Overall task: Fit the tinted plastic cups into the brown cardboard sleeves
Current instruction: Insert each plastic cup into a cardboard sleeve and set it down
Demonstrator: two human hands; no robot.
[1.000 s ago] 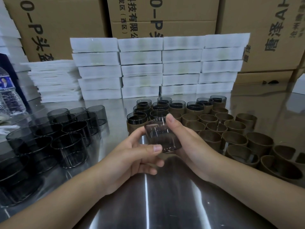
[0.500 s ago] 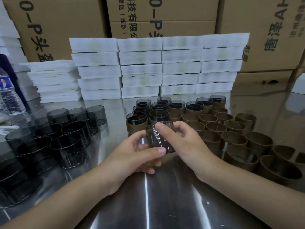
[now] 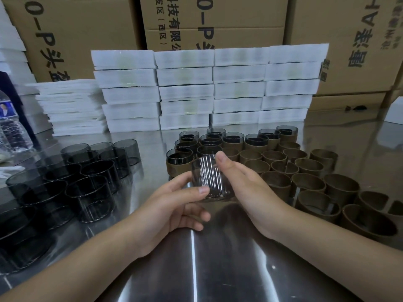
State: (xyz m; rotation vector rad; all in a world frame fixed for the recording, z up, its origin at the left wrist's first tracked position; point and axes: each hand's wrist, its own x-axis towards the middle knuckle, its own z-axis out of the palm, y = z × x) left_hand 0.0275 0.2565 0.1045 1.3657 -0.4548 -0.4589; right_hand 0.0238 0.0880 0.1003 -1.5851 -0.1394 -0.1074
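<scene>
At the centre of the steel table (image 3: 218, 269), you hold 1 tinted cup (image 3: 212, 178) between both hands, just in front of the sleeved cups (image 3: 180, 159). Your left hand (image 3: 172, 205) curls round its near-left side, thumb pressed on the wall; your right hand (image 3: 248, 188) wraps the right side, index finger on the rim. Empty brown sleeves (image 3: 309, 184) stand just right of it; loose cups (image 3: 89, 192) sit well left.

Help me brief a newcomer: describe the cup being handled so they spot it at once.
Find the stacked white boxes at the back; sleeved cups stand just before them. Nearer still, the left hand and right hand pinch one cup. Unlike its neighbours, it is held, wears no sleeve and shows bright streaks.
</scene>
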